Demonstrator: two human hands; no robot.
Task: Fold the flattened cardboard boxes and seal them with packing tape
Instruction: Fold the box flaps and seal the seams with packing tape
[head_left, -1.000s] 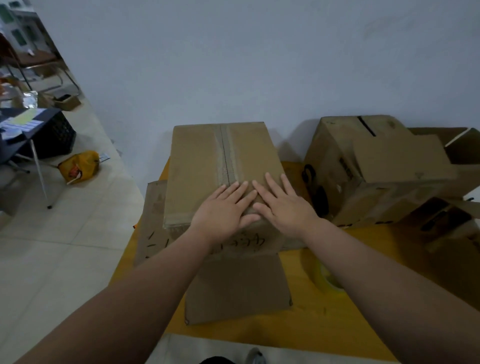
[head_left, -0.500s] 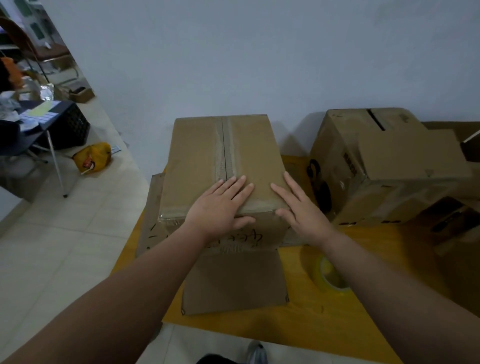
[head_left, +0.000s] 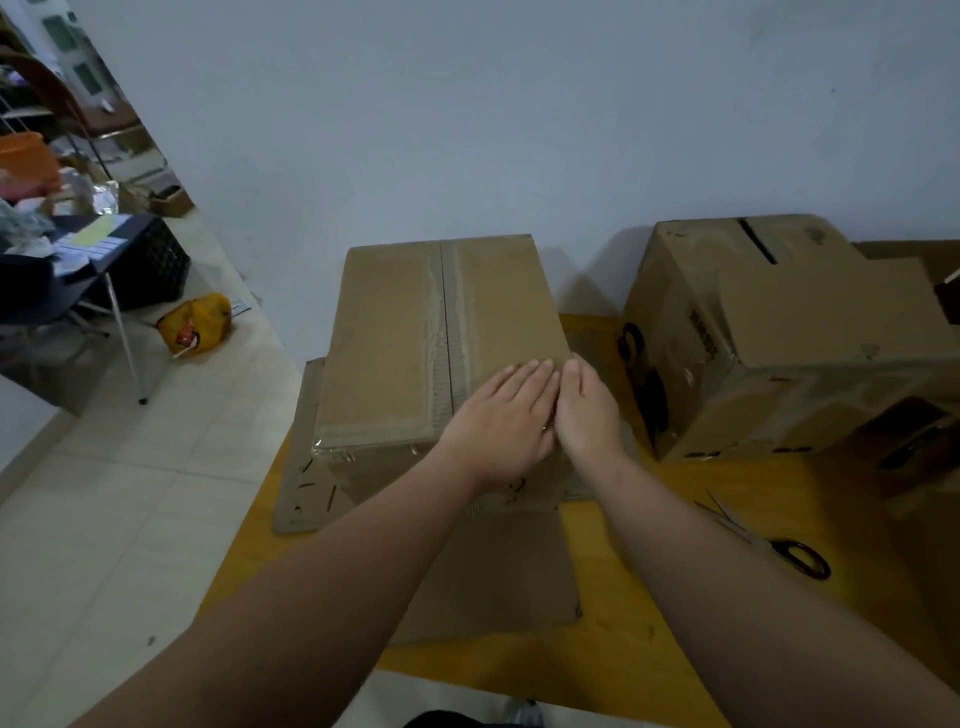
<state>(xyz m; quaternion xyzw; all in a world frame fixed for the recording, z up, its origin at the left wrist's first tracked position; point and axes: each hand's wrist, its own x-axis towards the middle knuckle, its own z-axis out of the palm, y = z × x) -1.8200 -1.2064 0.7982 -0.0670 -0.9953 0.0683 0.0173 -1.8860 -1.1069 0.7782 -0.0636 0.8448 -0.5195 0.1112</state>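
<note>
A folded cardboard box (head_left: 405, 343) stands on the yellow table (head_left: 649, 649), its top flaps closed and clear tape running along the centre seam. My left hand (head_left: 498, 421) lies flat on the near right part of the top, fingers straight. My right hand (head_left: 587, 410) sits right beside it at the box's right edge, fingers straight against the corner. Flattened cardboard sheets (head_left: 296, 467) lie under the box and stick out toward me. No tape roll shows in this view.
A second, larger cardboard box (head_left: 779, 338) stands to the right with a flap hanging over its side. Black-handled scissors (head_left: 795, 556) lie on the table near my right forearm. To the left, on the tiled floor, are a yellow bag (head_left: 195, 325) and a cluttered dark table (head_left: 78, 249).
My left hand slid right across the box top. My right hand came in from beside the box to its right edge, next to the left. The view shifted; scissors appeared and the tape roll is out of sight.
</note>
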